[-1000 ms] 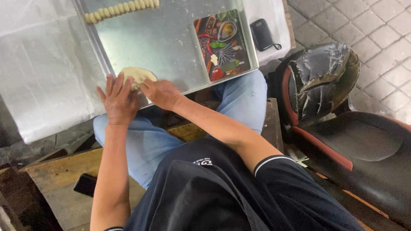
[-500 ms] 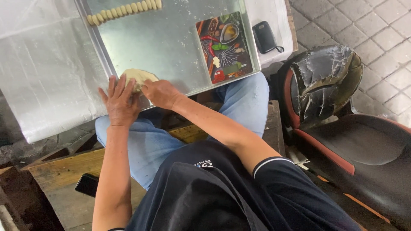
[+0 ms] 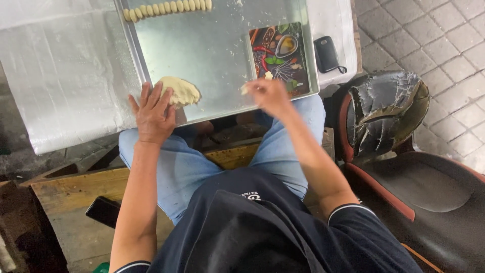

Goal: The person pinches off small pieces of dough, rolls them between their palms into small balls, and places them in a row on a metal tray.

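A small pinch of dough [image 3: 244, 89] is gripped between the fingers of the right hand [image 3: 270, 96], which has been drawn away from the dough lump [image 3: 179, 91] toward the patterned board [image 3: 278, 59] since the earlier frame. The left hand [image 3: 153, 115] is kept at the lump, its fingers [image 3: 156, 96] spread open and laid against it. The lump is seen at the near edge of the metal tray [image 3: 217, 45]; a row of shaped pieces [image 3: 166, 8] is lined along the tray's far edge.
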